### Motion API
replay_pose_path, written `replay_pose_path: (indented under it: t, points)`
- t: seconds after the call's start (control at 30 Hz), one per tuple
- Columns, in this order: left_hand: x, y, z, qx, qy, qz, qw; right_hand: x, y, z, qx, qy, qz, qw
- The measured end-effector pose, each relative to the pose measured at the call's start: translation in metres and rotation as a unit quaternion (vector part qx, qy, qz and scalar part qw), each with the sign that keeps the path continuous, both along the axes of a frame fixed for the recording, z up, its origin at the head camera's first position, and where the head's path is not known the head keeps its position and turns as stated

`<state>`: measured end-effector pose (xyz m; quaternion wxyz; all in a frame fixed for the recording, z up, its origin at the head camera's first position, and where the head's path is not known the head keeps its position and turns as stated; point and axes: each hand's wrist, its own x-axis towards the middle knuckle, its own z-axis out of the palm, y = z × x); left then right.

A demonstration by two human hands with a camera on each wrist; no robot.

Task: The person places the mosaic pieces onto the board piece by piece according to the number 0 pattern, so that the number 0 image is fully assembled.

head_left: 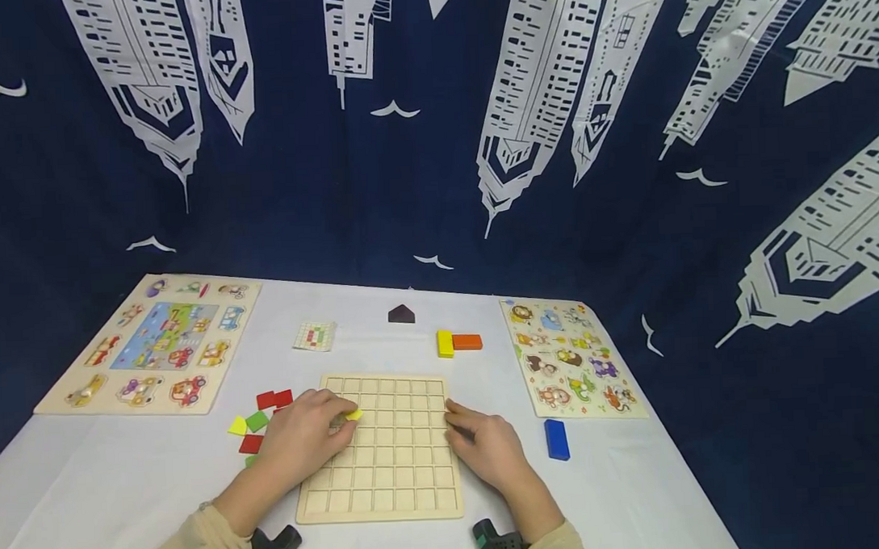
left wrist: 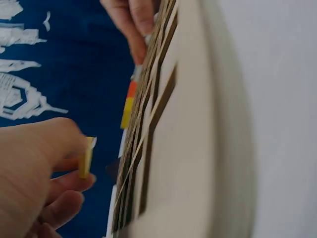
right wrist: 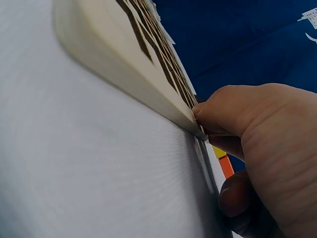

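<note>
A square wooden grid board (head_left: 406, 476) lies flat on the white table, its cells bare where they show. My left hand (head_left: 305, 433) is over the board's upper left part and pinches a small yellow tile (left wrist: 87, 161) between thumb and fingers. On the opposite side, my right hand (head_left: 493, 452) grips the board's right edge; the right wrist view has the thumb (right wrist: 223, 106) on the rim. Left of the board lie loose tiles, among them a red tile (head_left: 252, 444), a green tile (head_left: 256, 421) and a yellow tile (head_left: 237, 426), partly covered by the left hand and forearm.
Picture puzzle boards lie at the left (head_left: 218, 387) and right (head_left: 519, 369). Beyond the grid are a small pattern card (head_left: 315, 337), a dark five-sided block (head_left: 401, 314), a yellow block (head_left: 445, 344) and an orange block (head_left: 467, 342). A blue block (head_left: 557, 440) lies at right.
</note>
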<state>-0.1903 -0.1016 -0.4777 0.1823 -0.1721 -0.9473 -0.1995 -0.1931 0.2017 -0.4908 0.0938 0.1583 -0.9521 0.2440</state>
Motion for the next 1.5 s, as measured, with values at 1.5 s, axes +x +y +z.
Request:
replay_pose_path:
  t: [1.5]
  points:
    - [-0.033, 0.023, 0.011, 0.028, -0.145, 0.030, 0.9886, -0.001, -0.006, -0.001, -0.017, -0.004, -0.009, 0.9998]
